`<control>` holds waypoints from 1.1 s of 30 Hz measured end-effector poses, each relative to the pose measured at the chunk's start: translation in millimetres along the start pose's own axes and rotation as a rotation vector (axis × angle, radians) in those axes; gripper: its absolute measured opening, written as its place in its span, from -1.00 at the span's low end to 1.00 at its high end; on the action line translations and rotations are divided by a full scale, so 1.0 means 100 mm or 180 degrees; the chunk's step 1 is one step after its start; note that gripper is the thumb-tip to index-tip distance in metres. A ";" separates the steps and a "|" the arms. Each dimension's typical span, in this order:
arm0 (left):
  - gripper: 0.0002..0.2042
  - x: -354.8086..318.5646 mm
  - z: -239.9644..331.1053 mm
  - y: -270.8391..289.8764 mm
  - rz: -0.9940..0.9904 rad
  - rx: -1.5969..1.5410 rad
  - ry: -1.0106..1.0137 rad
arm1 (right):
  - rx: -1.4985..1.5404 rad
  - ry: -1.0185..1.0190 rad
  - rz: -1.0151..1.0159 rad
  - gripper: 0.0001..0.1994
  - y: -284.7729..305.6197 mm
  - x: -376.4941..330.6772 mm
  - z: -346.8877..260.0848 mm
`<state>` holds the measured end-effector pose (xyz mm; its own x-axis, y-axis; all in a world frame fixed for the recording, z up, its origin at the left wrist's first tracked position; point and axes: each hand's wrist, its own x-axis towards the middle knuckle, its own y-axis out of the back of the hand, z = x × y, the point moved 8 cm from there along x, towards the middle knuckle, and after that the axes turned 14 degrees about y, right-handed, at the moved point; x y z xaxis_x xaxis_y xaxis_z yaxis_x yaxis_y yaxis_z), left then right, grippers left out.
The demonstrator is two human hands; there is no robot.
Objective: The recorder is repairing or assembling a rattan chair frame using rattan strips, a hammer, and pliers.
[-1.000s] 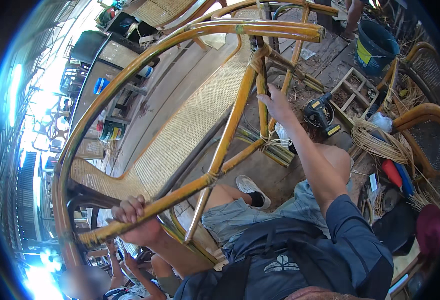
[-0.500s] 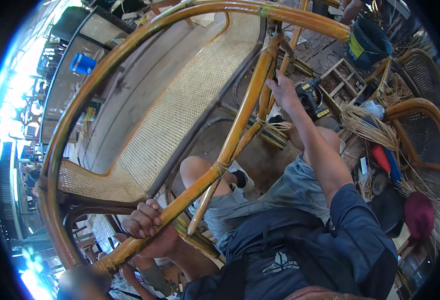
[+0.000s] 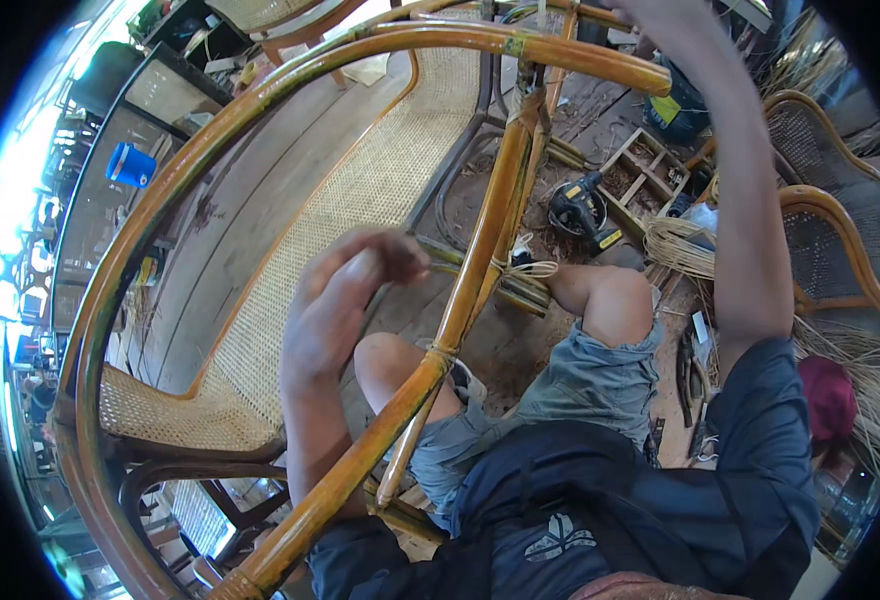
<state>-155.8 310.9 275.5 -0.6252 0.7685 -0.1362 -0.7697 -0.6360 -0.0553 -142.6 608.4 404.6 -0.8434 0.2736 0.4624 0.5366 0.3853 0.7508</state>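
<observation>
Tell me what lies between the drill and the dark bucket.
Between the drill and the partly hidden bucket lies a wooden tray with dividers, as the head view shows.

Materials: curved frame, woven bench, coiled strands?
Curved frame: probably rattan or bamboo, varnished, given its glossy highlights. Woven bench: likely cane, fairly matte, from its fine tan weave. Coiled strands: perhaps raw rattan, apparently unfinished; pale, dull.

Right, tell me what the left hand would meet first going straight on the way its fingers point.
The left hand would probably meet the slanting glossy pole to its right first, though depth is unclear here.
</observation>
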 end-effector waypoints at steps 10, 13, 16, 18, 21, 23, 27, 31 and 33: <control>-0.57 1.19 -0.15 -0.17 -0.0152 -0.0392 0.0892 | 0.1671 0.0775 -0.1631 -0.68 -1.26 0.72 0.92; -0.53 1.36 -0.15 -0.12 -0.0117 -0.0551 0.0855 | 0.1203 0.0915 -0.1409 -0.62 -1.03 0.53 0.36; -0.45 1.49 -0.09 -0.14 -0.0010 -0.0310 0.0977 | -0.0018 0.0842 -0.2006 -0.50 -1.06 0.33 0.22; -0.39 1.60 0.02 -0.26 -0.0186 -0.0238 0.0824 | 0.0392 0.3040 -0.0660 -0.44 -0.84 0.07 0.00; -0.33 1.58 0.16 -0.31 -0.0185 -0.0187 0.0761 | -0.0472 0.1379 -0.1751 -0.43 -0.99 0.04 -0.26; -0.45 1.56 0.26 -0.39 -0.0230 -0.0415 0.0601 | -0.0607 0.1472 -0.1724 -0.44 -1.00 0.00 -0.21; -0.67 1.60 0.22 -0.42 -0.0253 -0.0414 0.0605 | -0.1078 0.1544 -0.1475 -0.46 -1.06 -0.02 -0.03; -0.72 1.68 0.09 -0.39 0.0092 -0.0457 0.0732 | -0.0370 0.3001 -0.0599 -0.51 -0.84 -0.22 -0.30; -0.73 1.72 0.07 -0.32 0.0432 -0.0601 0.0580 | -0.0951 0.1974 -0.1145 -0.51 -1.01 -0.05 -0.12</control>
<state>-239.7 463.4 260.9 -0.6743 0.6609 -0.3294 -0.6322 -0.7472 -0.2051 -192.5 558.1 332.2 -0.8727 -0.4004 0.2796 0.2711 0.0790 0.9593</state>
